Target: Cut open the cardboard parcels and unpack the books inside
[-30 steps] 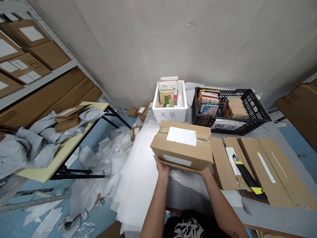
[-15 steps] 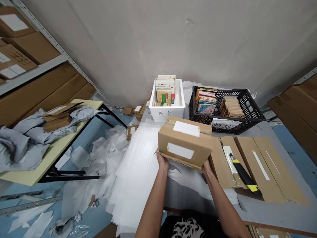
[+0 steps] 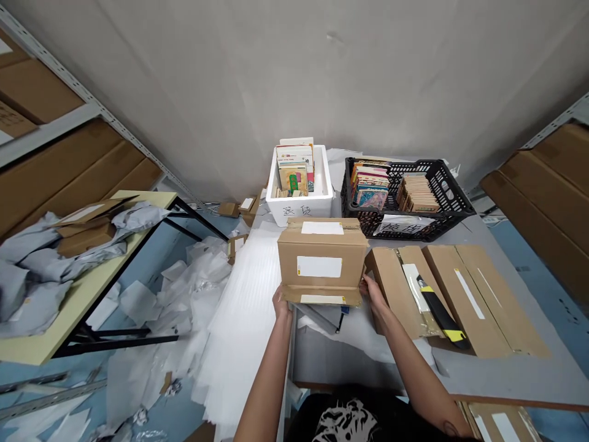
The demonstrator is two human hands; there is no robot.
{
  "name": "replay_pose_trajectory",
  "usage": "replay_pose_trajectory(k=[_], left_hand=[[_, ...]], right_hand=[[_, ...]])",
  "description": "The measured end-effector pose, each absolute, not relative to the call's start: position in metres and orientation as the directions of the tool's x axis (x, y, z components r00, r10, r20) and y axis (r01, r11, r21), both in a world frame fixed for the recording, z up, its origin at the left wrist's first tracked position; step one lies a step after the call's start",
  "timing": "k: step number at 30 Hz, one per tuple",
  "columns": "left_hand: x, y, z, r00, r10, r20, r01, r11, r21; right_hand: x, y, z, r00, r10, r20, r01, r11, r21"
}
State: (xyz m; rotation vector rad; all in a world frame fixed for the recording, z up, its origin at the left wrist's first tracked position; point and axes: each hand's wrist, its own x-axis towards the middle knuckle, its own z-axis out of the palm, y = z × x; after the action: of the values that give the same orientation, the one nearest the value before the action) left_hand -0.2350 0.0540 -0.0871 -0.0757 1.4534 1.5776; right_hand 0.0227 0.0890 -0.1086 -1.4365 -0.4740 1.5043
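Observation:
A brown cardboard box (image 3: 322,248) with white labels is held between both hands above the table, its labelled side facing me. My left hand (image 3: 282,302) grips its lower left corner. At the lower right edge, my right hand (image 3: 372,290) is closed on the box; its fingertips are partly hidden. A narrow flap with a white strip sticks out along the bottom. Below the box, a grey object with a dark blue part (image 3: 343,316) shows on the table, too covered to name. To the right, a black and yellow utility knife (image 3: 442,316) lies on another cardboard box (image 3: 400,301).
A white foam box (image 3: 301,212) and a black plastic crate (image 3: 414,230), both with books, stand at the back. White foam sheets (image 3: 243,319) lie at left. Another flat carton (image 3: 488,301) lies right. A yellow side table (image 3: 101,264) bears grey parcels; packing scraps litter the floor.
The held box has turned from tilted to facing me squarely and moved left and a little lower in view. The grey and blue object beneath it has come into view.

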Motion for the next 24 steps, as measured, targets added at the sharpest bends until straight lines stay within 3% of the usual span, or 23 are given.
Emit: replay_pose_trajectory(k=[6, 11, 15, 20, 24], left_hand=[[-0.253, 0.060, -0.079, -0.420, 0.625, -0.657, -0.639, 0.310, 0.704], [-0.280, 0.067, -0.071, -0.466, 0.583, -0.665, -0.598, 0.346, 0.723], [-0.308, 0.082, -0.055, -0.580, 0.597, -0.554, -0.465, 0.316, 0.827], [-0.292, 0.126, -0.036, -0.512, 0.750, -0.419, -0.355, 0.260, 0.898], [-0.256, 0.127, -0.029, -0.528, 0.797, -0.295, -0.304, 0.148, 0.941]], right_hand=[[0.004, 0.108, -0.098, 0.091, 0.789, -0.608, -0.493, -0.495, -0.716], [-0.005, 0.107, -0.089, 0.018, 0.724, -0.690, -0.529, -0.578, -0.621], [0.001, 0.113, -0.086, 0.053, 0.698, -0.714, -0.521, -0.591, -0.617], [-0.007, 0.133, -0.075, 0.051, 0.754, -0.655, -0.528, -0.537, -0.658], [-0.016, 0.132, -0.057, 0.070, 0.826, -0.559, -0.545, -0.438, -0.715]])
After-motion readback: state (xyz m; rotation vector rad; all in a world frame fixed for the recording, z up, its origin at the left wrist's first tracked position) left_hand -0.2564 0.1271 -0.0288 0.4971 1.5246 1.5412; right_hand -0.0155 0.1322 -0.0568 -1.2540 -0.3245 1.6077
